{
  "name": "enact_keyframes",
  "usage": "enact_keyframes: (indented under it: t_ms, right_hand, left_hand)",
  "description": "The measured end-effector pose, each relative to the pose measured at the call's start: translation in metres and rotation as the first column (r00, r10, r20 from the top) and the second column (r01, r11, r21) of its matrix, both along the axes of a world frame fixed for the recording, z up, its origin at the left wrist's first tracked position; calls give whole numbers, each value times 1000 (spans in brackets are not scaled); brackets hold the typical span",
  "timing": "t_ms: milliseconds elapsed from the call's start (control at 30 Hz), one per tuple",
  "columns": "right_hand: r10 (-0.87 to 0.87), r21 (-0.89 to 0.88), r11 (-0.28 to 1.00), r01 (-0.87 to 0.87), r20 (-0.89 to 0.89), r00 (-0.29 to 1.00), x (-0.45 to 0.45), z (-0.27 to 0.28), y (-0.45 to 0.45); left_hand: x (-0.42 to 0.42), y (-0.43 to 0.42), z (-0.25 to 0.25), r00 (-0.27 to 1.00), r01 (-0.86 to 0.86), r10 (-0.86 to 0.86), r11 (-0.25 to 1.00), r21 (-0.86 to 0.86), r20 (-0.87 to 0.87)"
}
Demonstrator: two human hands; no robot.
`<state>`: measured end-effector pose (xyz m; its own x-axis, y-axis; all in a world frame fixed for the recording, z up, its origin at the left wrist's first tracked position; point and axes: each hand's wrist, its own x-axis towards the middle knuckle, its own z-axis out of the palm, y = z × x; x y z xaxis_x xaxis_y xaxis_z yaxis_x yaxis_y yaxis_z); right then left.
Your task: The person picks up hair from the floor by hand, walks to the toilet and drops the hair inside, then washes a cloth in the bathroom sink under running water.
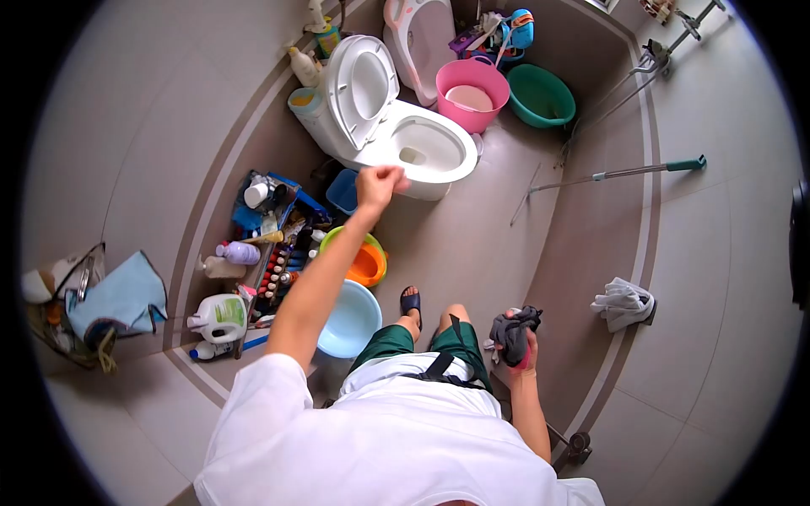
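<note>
One dark cloth [511, 331] is clutched in your right hand [529, 356]; grip firmly; your left hand [380, 187] blurs near the toilet [396, 118], closure unclear.

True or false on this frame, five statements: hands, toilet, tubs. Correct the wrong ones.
1. The right hand holds a dark cloth. True.
2. The toilet lid is down. False: it is raised.
3. The pink tub stands beside the green basin. True.
4. The left hand grips the pink tub. False: it is apart from that tub, nearer the toilet bowl.
5. The person's shorts are red. False: they are green.
</note>
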<state>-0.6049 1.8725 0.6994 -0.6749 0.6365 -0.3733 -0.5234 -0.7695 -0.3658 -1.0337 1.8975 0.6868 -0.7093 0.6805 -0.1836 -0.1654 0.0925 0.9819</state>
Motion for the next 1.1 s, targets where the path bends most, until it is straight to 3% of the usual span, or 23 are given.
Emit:
enact_keyframes:
  t_ms: [167,267,433,567,600,667,800,1000,1100]
  right_hand:
    - [68,-4,998,-69,-78,995,-38,1,54]
    - [118,-30,992,-119,-24,993,-51,-8,93]
    - [278,-63,959,-278,-4,961,-73,-18,182]
    - [345,-65,937,-344,8,938,-85,-13,253]
    - [357,-54,933,-355,34,934,-87,-12,269]
    - [376,-85,925,-369,78,924,-86,-18,297]
    - [391,-112,915,-388,4,920,-96,-27,329]
    - [476,-207,855,-475,-47,878,-105,-39,344]
    - [456,-186,876,-445,18,890,-117,-33,339]
  left_hand:
    - [-75,113,-2,999,-15,14,1000,21,35]
    - [-106,159,-4,961,-111,107,994,-2,255]
    - [-148,210,-33,902,-166,193,981,-102,386]
    - [-177,246,-74,895,-137,168,985,-102,413]
    - [-162,249,-33,881,-68,174,967,-246,440]
    - [-156,261,-15,901,-60,161,965,-254,403]
    - [-163,275,-20,932,14,75,971,-240,354]
    - [-160,277,-7,935,-126,188,969,-214,302]
    - [-160,259,-5,970,-17,46,992,-121,240]
